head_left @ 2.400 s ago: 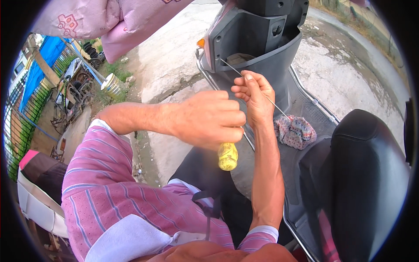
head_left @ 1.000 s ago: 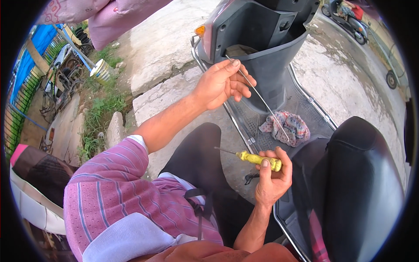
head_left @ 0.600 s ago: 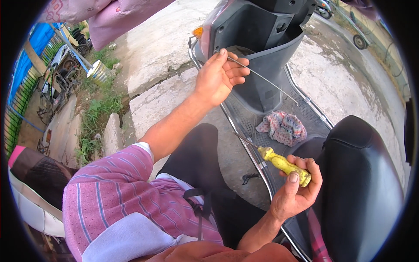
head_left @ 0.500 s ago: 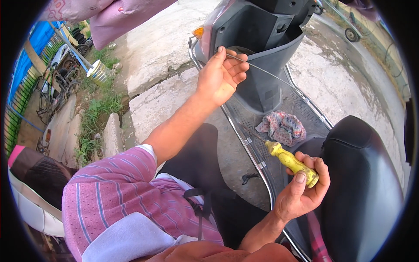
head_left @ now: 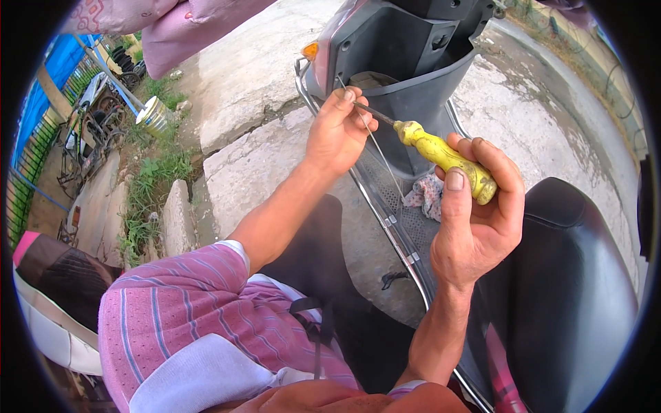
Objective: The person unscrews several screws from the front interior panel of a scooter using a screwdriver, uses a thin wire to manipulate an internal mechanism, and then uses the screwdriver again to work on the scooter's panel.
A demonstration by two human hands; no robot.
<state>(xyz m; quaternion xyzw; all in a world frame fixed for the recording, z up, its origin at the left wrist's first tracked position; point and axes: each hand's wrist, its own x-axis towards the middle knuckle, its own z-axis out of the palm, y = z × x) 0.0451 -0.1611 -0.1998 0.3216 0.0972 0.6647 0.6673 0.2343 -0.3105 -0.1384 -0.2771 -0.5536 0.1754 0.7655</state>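
My left hand (head_left: pixel 339 131) pinches a thin stiff wire (head_left: pixel 385 162) between thumb and fingertips, and the wire slants down toward the scooter's footboard. In my right hand (head_left: pixel 478 206) is a yellow-handled tool (head_left: pixel 441 153) with a thin dark metal shaft, its grip worn and smudged. The shaft points left, and its end reaches the fingertips of my left hand, which hide the tip. Both hands are in front of the scooter's grey front panel (head_left: pixel 406 103). A crumpled spotted cloth (head_left: pixel 425 198) lies on the footboard below, partly hidden by the right hand.
The black scooter seat (head_left: pixel 571 268) is at my right. A chrome side rail (head_left: pixel 392 220) runs along the footboard. On the left are a whitish bucket (head_left: pixel 153 115), grass (head_left: pixel 162 172), scrap metal parts (head_left: pixel 100 117) and a concrete slab (head_left: pixel 255 148). Pink fabric (head_left: pixel 193 31) hangs overhead.
My right hand has risen, bringing the yellow-handled tool's shaft up to my left fingers. My left hand has lowered slightly, and the wire now slopes more steeply downward.
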